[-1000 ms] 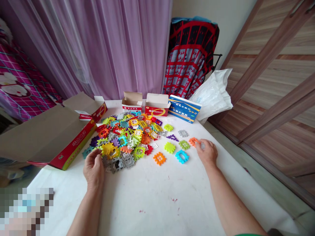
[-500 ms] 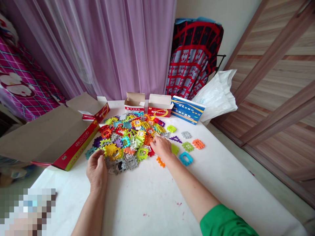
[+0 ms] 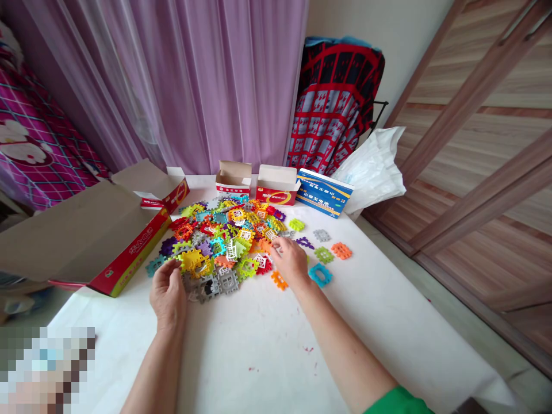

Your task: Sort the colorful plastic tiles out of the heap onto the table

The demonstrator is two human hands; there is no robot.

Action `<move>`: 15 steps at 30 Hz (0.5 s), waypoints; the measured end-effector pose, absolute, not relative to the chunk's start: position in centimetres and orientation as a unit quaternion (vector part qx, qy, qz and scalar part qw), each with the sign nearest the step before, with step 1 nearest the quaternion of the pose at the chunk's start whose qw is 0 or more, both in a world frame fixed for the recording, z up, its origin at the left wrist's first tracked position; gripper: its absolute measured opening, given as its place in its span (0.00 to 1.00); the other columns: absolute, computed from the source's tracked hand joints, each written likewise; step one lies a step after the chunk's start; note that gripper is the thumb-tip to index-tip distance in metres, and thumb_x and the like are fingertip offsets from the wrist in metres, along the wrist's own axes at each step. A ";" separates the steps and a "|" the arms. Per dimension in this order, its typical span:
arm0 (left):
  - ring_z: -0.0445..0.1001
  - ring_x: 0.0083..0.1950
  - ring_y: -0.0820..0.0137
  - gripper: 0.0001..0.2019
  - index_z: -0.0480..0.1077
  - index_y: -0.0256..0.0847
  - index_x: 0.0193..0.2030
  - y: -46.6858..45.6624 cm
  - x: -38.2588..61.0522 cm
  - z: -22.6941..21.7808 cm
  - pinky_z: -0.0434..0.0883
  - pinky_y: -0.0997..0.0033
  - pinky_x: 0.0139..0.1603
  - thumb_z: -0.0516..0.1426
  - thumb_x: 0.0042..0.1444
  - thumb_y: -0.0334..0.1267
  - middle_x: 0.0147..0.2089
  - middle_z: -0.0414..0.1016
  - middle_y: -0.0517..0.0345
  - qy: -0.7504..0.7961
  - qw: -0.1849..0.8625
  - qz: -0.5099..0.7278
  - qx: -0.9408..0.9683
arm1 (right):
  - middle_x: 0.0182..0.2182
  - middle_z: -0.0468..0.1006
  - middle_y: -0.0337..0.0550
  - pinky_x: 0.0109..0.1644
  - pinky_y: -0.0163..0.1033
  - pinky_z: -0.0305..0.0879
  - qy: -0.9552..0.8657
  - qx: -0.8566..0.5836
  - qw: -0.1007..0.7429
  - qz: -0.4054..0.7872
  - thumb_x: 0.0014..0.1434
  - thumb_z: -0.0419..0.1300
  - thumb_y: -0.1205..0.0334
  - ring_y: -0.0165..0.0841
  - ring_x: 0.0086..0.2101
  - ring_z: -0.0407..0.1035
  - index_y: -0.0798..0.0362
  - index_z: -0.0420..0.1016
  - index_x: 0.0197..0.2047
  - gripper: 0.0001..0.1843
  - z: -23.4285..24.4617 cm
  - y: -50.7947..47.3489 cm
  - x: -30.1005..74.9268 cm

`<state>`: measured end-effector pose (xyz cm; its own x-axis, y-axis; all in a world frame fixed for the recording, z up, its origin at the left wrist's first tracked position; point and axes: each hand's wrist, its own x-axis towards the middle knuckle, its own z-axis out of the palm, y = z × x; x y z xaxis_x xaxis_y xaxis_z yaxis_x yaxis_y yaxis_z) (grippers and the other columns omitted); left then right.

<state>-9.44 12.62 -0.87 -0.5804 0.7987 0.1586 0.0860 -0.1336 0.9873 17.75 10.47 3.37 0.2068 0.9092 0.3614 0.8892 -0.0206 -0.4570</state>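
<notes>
From the head view, the left hand (image 3: 168, 296) curls its fingers (image 3: 171, 270) narrowly at the near edge of a heap of plastic tiles (image 3: 219, 241) on the white tabletop (image 3: 259, 351), while the right hand (image 3: 291, 261) spreads over the heap's far side, holding nothing that can be made out.

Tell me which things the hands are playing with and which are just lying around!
With the hands: left hand, right hand, heap of colourful plastic building tiles, loose blue tile.
Lying around: large open carton, open red-and-white box, blue-and-white box, white plastic bag.
</notes>
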 end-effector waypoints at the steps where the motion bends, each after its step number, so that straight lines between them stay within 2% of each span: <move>1: 0.75 0.48 0.65 0.15 0.72 0.42 0.45 12.6 -9.4 -0.9 0.67 0.56 0.60 0.57 0.50 0.43 0.44 0.77 0.55 0.600 0.270 0.656 0.369 | 0.37 0.81 0.42 0.42 0.39 0.64 -0.670 -0.678 0.300 -0.015 0.60 0.59 0.67 0.36 0.39 0.72 0.49 0.75 0.38 0.05 3.1 9.4 17.4; 5: 0.76 0.47 0.65 0.16 0.73 0.41 0.44 12.5 -9.4 -0.7 0.67 0.56 0.59 0.57 0.49 0.43 0.44 0.77 0.55 0.600 0.268 0.660 0.364 | 0.34 0.79 0.42 0.44 0.39 0.64 -0.767 -0.552 0.324 -0.054 0.62 0.59 0.65 0.36 0.38 0.71 0.49 0.74 0.35 0.04 1.4 5.3 16.8; 8: 0.75 0.48 0.64 0.15 0.73 0.42 0.44 12.4 -9.3 -0.5 0.67 0.55 0.60 0.57 0.49 0.42 0.44 0.77 0.55 0.600 0.267 0.659 0.368 | 0.32 0.79 0.41 0.43 0.39 0.64 -0.728 -0.572 0.375 -0.053 0.63 0.57 0.66 0.35 0.36 0.71 0.49 0.73 0.34 0.06 0.4 3.6 17.6; 10: 0.75 0.48 0.64 0.15 0.73 0.42 0.43 12.4 -9.2 -0.4 0.67 0.55 0.60 0.57 0.48 0.42 0.43 0.77 0.55 0.601 0.264 0.657 0.370 | 0.31 0.79 0.40 0.41 0.39 0.64 -0.703 -0.601 0.377 -0.048 0.62 0.57 0.68 0.35 0.35 0.71 0.49 0.72 0.33 0.06 0.0 3.5 18.2; 13: 0.75 0.47 0.65 0.15 0.73 0.41 0.44 12.3 -9.1 -0.2 0.67 0.56 0.59 0.56 0.49 0.42 0.44 0.77 0.55 0.601 0.265 0.657 0.371 | 0.39 0.80 0.42 0.47 0.41 0.65 -0.712 -0.606 0.354 -0.023 0.58 0.61 0.67 0.38 0.42 0.71 0.49 0.73 0.38 0.05 0.0 4.4 18.0; 15: 0.75 0.47 0.65 0.15 0.73 0.41 0.44 12.3 -9.1 -0.2 0.67 0.56 0.59 0.56 0.49 0.42 0.44 0.77 0.55 0.603 0.264 0.655 0.370 | 0.46 0.79 0.43 0.53 0.44 0.64 -0.728 -0.598 0.335 -0.005 0.55 0.65 0.65 0.40 0.49 0.69 0.49 0.73 0.41 0.10 0.2 5.2 17.3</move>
